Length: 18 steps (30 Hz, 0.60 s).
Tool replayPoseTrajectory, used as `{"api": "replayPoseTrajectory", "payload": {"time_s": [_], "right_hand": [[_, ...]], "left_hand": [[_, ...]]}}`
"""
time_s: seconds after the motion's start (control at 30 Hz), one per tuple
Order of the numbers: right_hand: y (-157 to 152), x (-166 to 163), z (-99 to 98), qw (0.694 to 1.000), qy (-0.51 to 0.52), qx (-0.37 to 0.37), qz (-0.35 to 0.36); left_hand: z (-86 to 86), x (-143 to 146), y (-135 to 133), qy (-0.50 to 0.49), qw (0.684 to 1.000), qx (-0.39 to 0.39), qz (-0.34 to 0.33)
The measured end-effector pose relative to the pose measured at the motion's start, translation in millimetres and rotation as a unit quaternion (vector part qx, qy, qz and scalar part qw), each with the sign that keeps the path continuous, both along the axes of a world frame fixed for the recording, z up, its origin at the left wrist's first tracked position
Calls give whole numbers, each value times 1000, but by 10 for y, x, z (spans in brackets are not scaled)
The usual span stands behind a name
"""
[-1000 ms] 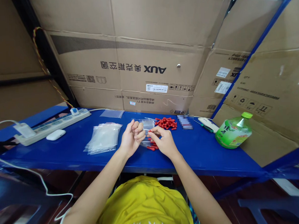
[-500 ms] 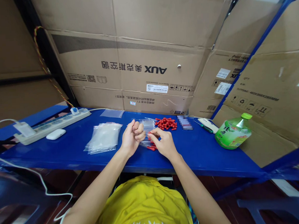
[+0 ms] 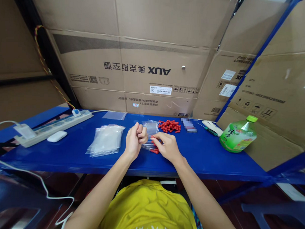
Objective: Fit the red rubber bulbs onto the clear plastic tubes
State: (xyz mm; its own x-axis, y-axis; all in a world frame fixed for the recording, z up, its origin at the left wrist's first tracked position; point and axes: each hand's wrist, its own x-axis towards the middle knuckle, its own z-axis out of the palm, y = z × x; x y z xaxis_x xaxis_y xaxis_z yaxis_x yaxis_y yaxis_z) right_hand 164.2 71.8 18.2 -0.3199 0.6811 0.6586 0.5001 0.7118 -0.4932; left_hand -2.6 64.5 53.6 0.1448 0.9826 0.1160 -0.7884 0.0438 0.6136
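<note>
Toward the tabletop's (image 3: 206,156) back edge, loose red bulbs (image 3: 170,126) remain; some tubes (image 3: 148,148) look capped. Right hand (image 3: 167,145) pinches one bulb (image 3: 152,137); left hand (image 3: 135,141) curls, contents unclear.

Seeing a table (image 3: 199,156) before the cardboard (image 3: 140,48). Finding on it, left to right, a power strip (image 3: 55,126) with a case (image 3: 57,136) just in front, a stack of bags (image 3: 105,140), a bunch of tubes (image 3: 152,126), a pile of caps (image 3: 169,126), a screwdriver (image 3: 210,130) and, just beside that, a bottle (image 3: 239,134). Noticing the left hand (image 3: 136,139) between bags and tubes, the right hand (image 3: 167,144) before the pile.
</note>
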Motion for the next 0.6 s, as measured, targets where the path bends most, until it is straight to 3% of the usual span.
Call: {"api": "replayPoseTrajectory", "payload": {"time_s": [0.33,0.6], "right_hand": [[-17,1,11,1000,4,2,24],[-25,16,19,999,-26,-6,24]], "left_hand": [[-10,-62,39,18,999,0,-37],[-48,-42,51,67,997,31,-11]]}}
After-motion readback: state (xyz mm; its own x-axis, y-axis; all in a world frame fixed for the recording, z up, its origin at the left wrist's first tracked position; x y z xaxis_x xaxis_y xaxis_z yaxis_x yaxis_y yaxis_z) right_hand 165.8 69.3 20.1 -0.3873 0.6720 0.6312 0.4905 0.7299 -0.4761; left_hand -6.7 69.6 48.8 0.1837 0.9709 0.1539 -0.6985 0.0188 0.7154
